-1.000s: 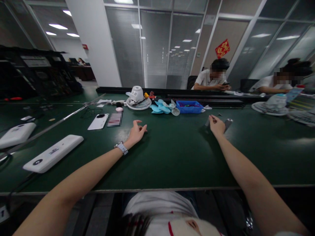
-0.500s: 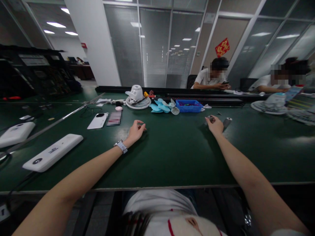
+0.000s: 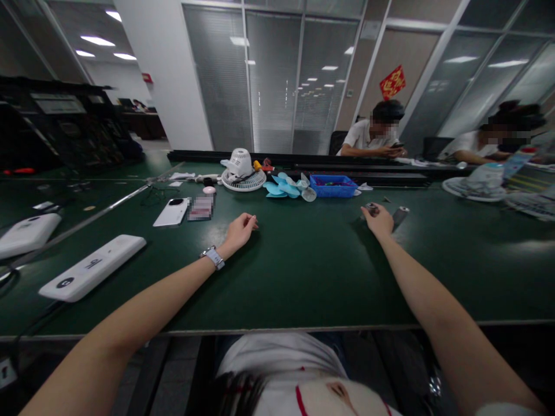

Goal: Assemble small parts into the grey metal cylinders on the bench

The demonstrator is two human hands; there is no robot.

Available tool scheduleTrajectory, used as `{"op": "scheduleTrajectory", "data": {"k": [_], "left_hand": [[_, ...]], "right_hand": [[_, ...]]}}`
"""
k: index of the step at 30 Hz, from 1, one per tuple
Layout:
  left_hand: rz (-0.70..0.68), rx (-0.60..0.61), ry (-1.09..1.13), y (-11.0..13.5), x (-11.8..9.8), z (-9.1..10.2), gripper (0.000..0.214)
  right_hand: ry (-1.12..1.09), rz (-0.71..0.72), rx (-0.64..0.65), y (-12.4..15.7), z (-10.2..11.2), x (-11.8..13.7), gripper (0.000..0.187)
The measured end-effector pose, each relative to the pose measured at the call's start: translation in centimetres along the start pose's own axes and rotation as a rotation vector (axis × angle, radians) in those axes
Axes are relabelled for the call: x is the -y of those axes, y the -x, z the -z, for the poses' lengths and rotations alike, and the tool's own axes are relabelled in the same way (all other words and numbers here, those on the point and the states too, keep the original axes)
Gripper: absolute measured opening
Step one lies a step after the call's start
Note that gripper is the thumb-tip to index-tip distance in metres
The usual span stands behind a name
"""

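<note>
My left hand (image 3: pixel 240 232) rests on the green table with its fingers curled together and nothing visible in them. A watch circles that wrist. Farther right, my right hand (image 3: pixel 380 221) has its thumb and fingers closed round a small grey metal cylinder (image 3: pixel 371 207), mostly covered by the fingers. Just beside this hand stands a second grey cylinder (image 3: pixel 401 215), apart from the fingers. A white phone (image 3: pixel 172 212) and a blurred-out card (image 3: pixel 201 207) lie to the left of my left hand.
Behind the hands sit a white fan housing (image 3: pixel 241 170), light blue fan blades (image 3: pixel 284 186) and a blue tray (image 3: pixel 333 186) with small parts. On the left is a long white power strip (image 3: pixel 95 267). Two people sit across the table; more fan parts (image 3: pixel 485 182) lie at right.
The fingers of my left hand have drawn together from a looser, slightly parted curl. My right hand stays in place with the cylinder.
</note>
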State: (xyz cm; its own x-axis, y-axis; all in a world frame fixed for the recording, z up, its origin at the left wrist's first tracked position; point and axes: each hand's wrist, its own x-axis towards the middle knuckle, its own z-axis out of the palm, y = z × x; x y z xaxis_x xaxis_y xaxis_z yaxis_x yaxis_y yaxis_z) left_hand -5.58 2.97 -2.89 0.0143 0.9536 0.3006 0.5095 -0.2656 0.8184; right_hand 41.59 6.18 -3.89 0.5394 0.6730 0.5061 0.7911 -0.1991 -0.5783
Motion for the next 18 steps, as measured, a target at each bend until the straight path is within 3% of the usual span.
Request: {"op": "scheduleTrajectory", "data": {"k": [10,14,18], "left_hand": [[-0.032,0.002,0.021,0.0,0.2,-0.2,0.033],[-0.158,0.013,-0.057,1.0,-1.3,-0.1,0.035],[-0.377,0.032,-0.159,2.4,-3.5,-0.3,0.033]], "right_hand": [[-0.014,-0.109,0.030,0.6,0.8,1.4,0.048],[-0.193,0.046,0.124,3.3,-0.1,5.5,0.046],[-0.486,0.259,0.393,8.9,-1.5,11.7,0.042]]}}
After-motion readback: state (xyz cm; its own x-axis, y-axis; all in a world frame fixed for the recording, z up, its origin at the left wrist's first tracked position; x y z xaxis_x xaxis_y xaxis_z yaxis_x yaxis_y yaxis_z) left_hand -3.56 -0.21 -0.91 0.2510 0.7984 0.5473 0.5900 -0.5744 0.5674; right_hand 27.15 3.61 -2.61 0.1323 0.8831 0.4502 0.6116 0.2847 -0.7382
